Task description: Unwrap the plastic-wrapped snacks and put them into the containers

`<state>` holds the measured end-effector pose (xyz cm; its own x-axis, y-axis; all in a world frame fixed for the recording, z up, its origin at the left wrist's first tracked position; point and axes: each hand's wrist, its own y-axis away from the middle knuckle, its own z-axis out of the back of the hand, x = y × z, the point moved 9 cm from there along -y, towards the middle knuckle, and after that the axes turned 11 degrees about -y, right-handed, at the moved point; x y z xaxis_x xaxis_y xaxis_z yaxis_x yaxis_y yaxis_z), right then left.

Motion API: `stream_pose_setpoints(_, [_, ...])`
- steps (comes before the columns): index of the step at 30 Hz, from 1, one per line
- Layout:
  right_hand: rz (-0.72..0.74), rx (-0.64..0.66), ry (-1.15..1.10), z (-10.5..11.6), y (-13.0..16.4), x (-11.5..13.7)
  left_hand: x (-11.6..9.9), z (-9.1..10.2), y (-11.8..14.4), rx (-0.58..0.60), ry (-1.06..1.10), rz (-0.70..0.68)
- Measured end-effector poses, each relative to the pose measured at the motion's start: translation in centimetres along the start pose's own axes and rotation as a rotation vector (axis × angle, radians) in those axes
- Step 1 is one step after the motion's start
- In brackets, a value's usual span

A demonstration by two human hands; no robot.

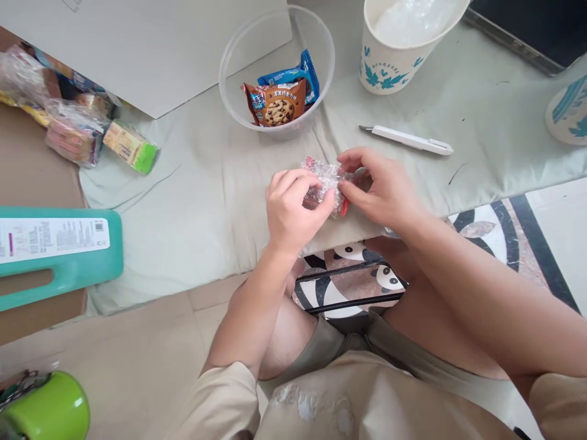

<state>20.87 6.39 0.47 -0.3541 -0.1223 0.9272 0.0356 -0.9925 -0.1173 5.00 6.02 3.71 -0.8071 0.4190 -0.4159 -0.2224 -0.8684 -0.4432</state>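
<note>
My left hand [292, 208] and my right hand [380, 186] both pinch a small packet [326, 180] wrapped in crinkled clear plastic with red showing at its edges. They hold it just above the pale green cloth [202, 195] at the table's front edge. My left fingers curl over its left end. My right thumb and forefinger grip its right end. Behind the hands stands a clear plastic bowl [233, 79] holding a brown cookie packet [275, 105] and a blue snack packet [300, 76].
A white utility knife [408, 139] lies to the right of the bowl. A paper cup [389, 61] with blue leaves stands behind it. Wrapped snacks [82, 128] are piled at the left, a teal jug [59, 250] below them, a white box [147, 49] behind.
</note>
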Motion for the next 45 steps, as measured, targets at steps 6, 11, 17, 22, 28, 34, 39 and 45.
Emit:
stream_pose_setpoints(6, [-0.057, -0.054, 0.031, 0.2, -0.1, 0.1, 0.2, -0.4, -0.1, 0.021, 0.052, 0.119])
stream_pose_setpoints(11, [-0.014, -0.081, -0.008, 0.5, -0.1, 0.5, 2.7, 0.1, -0.3, -0.025, 0.378, 0.361])
stream_pose_setpoints(17, [-0.083, -0.112, 0.032, 1.5, -0.3, 0.0, 7.6, -1.2, 0.8, -0.03, 0.87, 0.829])
stream_pose_setpoints(22, [-0.096, -0.095, 0.022, 1.7, -0.5, -0.7, 10.2, -1.9, 1.0, 0.079, 0.83, 0.865])
stream_pose_setpoints(28, [-0.06, -0.109, 0.037, 3.5, -0.8, -1.2, 13.0, -0.8, 0.7, 0.065, 0.595, 0.82])
stream_pose_setpoints(34, [0.023, -0.17, 0.229, 6.1, -0.3, -1.3, 15.0, 0.8, 1.8, 0.11, 0.303, 0.841])
stream_pose_setpoints(39, [0.049, -0.27, 0.314, 7.2, 0.3, 0.0, 14.3, 1.9, 1.3, 0.115, 0.066, 0.599])
stream_pose_setpoints(45, [0.222, -0.072, 0.269, 2.9, 0.9, 3.0, 7.7, 1.8, -1.1, 0.148, -0.005, 0.102])
